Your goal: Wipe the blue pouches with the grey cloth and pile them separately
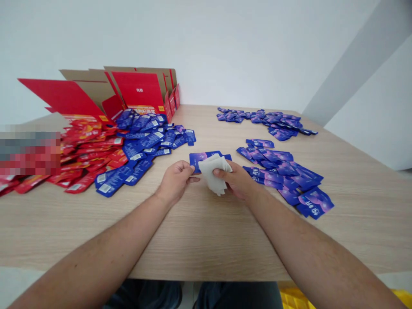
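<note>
Over the middle of the table, my left hand [176,179] pinches the near left edge of a flat blue packet [198,159] with purple print. My right hand [237,179] is closed around a crumpled white cloth or tissue [213,171], thumb on top. This white piece lies over the packet's right part and hides it. More blue shows behind the right fingers; whether it is a second packet I cannot tell. Nearest to my right hand is a spread pile of blue and purple packets [283,167]. Left of my left hand lie blue packets with white labels [141,143].
Red packets [93,154] are heaped at the left, beside a pixelated patch. Behind them stand open red cardboard boxes [138,90]. A second row of blue packets [264,120] lies at the back right of the wooden table [206,240]. Something yellow [296,298] shows below the table's front edge.
</note>
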